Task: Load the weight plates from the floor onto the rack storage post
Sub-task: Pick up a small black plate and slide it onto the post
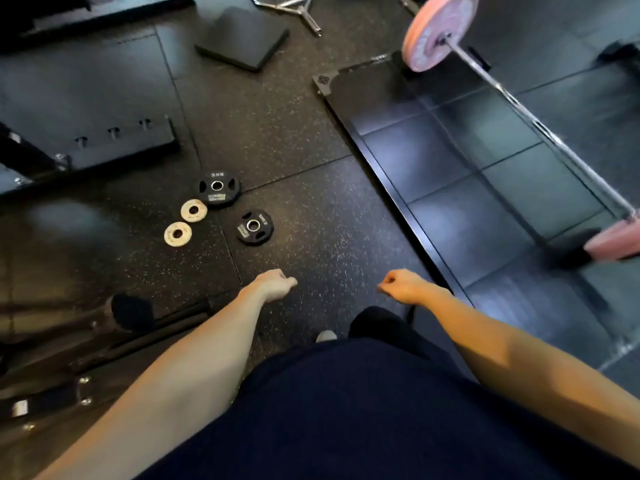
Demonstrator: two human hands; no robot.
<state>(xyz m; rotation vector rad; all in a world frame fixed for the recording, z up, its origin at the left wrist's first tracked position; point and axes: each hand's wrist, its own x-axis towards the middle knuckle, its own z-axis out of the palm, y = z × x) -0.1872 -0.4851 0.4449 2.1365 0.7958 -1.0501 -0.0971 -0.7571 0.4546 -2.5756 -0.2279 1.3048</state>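
Observation:
Several weight plates lie flat on the speckled rubber floor ahead of me. A black 5 kg plate (218,188) is farthest, a smaller black plate (255,227) lies to its right and nearer. Two small pale metal plates (194,210) (177,233) lie side by side to the left. My left hand (276,283) hangs above the floor, below the smaller black plate, fingers curled, holding nothing. My right hand (403,285) is a loose fist at the same height, also holding nothing. I cannot pick out a storage post for certain.
A black rack base (121,140) with three bolts stands at the left. Frame bars and brackets (62,393) lie at the lower left. A barbell (540,129) with pink plates (436,29) rests on the tiled platform at the right. A black pad (242,38) lies far ahead.

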